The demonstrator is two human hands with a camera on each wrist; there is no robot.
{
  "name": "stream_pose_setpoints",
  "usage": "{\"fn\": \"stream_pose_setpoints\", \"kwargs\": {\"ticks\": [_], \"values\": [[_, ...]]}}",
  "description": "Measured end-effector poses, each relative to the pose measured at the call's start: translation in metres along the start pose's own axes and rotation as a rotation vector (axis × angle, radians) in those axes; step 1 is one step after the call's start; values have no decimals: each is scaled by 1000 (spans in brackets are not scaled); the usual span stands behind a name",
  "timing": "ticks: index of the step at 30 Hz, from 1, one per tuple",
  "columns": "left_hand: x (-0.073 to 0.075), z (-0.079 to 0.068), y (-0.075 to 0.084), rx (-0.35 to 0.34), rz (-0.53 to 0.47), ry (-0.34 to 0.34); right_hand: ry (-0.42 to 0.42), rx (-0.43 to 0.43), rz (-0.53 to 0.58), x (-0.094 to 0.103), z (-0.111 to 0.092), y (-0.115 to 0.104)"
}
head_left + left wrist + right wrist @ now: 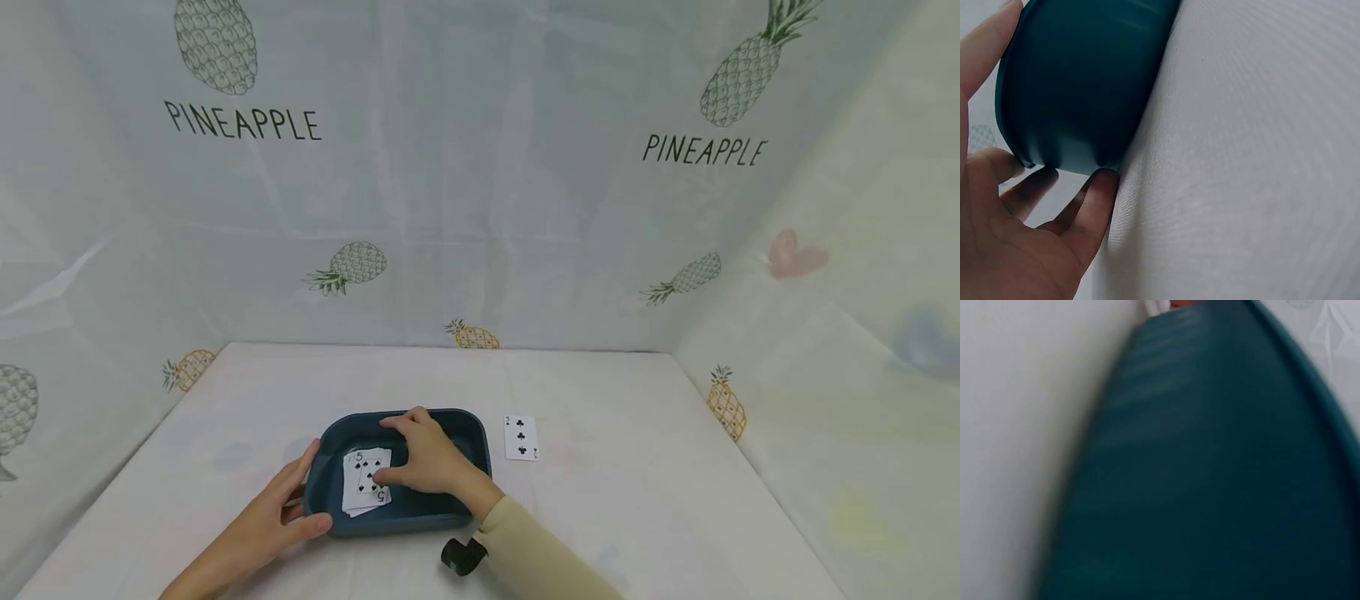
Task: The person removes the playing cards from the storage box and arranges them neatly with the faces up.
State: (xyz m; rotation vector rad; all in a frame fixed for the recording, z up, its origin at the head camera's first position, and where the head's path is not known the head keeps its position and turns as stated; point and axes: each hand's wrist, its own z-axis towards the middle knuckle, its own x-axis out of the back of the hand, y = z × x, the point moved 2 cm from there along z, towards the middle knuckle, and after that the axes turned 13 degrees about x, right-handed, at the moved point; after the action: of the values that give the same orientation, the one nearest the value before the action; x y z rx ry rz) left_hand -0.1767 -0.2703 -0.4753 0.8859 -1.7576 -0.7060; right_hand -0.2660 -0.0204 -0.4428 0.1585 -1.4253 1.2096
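Two hands are at work over one dark teal tray (397,527), which sits on the white table (637,467), left of the middle. The left hand (277,521) grips the tray's left end, its thumb at the near left corner and its fingers bent against the outer wall. The right hand (429,460) reaches over the tray from the near right, thumb and fingers spread apart. Its thumb is at the right edge of a card pile (364,483); whether it touches the cards cannot be told.

There is one such pile, lying in the left part of the tray. Its edges are uneven, so it holds several cards, though their exact number is hidden; the top card is a five of spades. One single card (521,438), showing three clubs, lies face up on the table just right of the tray, apart from it.

One pale yellow sleeve (551,554) covers the right forearm, and one small black device (463,557) sits beside its cuff. Around the table hangs a pale cloth (480,167), printed with eight pineapples in view, five grey-green and three yellow, the word PINEAPPLE twice, and one red heart on the right.
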Motion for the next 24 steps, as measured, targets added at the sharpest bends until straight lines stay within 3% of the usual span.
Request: {"fn": "stream_pose_setpoints", "kwargs": {"ticks": [8, 16, 24], "values": [[-1, -4, 1, -2, 9, -11, -32, -55, -4, -20, 0, -3], [2, -2, 0, -41, -22, -40, -122, -23, -160, -26, 0, -4], [1, -1, -3, -53, -52, -52, -146, -13, -189, -26, 1, -5]]}}
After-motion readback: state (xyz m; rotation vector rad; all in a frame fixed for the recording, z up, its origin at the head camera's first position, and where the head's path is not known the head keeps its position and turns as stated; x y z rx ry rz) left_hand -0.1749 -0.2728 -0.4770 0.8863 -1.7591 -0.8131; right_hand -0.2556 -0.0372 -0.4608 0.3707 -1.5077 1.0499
